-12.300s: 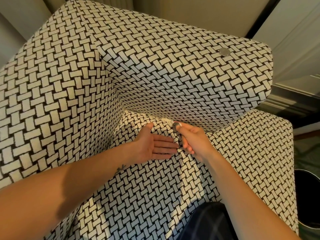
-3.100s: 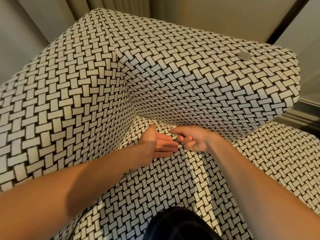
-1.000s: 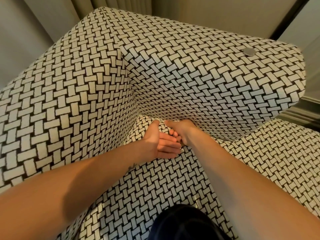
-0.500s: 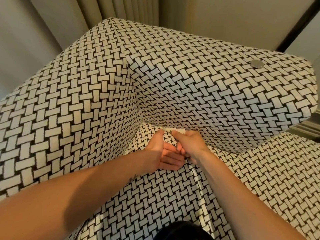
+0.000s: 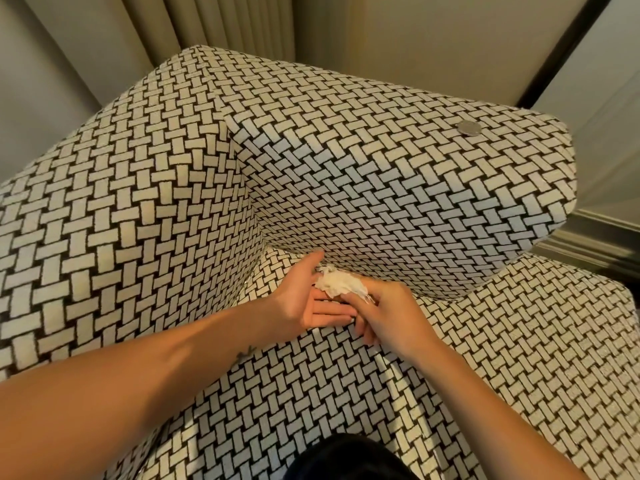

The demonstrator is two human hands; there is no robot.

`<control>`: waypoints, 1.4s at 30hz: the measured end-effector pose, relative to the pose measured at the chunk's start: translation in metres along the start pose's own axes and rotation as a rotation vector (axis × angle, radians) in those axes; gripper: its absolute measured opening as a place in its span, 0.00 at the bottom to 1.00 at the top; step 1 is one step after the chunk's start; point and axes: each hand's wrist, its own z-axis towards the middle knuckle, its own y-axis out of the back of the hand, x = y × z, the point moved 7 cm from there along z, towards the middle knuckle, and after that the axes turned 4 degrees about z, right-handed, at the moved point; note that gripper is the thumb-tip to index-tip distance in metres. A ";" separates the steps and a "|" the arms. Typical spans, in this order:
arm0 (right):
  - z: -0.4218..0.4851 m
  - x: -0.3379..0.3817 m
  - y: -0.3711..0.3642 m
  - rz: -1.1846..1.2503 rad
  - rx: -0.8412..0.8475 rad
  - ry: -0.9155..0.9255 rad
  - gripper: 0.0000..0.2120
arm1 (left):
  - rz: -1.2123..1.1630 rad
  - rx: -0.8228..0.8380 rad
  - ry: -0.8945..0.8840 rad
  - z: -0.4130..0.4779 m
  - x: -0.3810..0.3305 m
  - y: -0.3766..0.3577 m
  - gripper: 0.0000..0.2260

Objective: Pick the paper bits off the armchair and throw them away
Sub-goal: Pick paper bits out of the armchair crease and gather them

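Note:
The armchair (image 5: 363, 188) is covered in a black-and-white woven pattern. At the crease between seat and right arm lies a crumpled white paper bit (image 5: 337, 283). My left hand (image 5: 304, 303) lies flat and palm up on the seat, fingers straight, with the paper at its fingertips. My right hand (image 5: 388, 315) is beside it, its fingers curled and pinching the paper's right edge over my left fingers.
A small round grey disc (image 5: 469, 128) lies on top of the chair's right arm. Curtains (image 5: 225, 26) and a wall stand behind the chair. A dark-framed panel and a skirting board (image 5: 595, 244) are at the right.
The white paper has come out of the crease and now shows between my hands. My right hand has drawn back slightly from the crease. The camera has tilted up a little.

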 end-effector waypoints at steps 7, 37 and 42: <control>-0.007 0.008 0.006 0.016 -0.156 0.067 0.04 | 0.031 0.005 -0.125 0.000 -0.004 -0.004 0.14; -0.068 0.082 0.076 -0.167 -0.456 0.204 0.12 | 0.222 0.002 -0.187 -0.038 -0.033 -0.044 0.10; -0.071 0.102 0.097 -0.101 -0.586 0.250 0.11 | 0.223 -0.024 -0.236 -0.046 -0.052 -0.049 0.11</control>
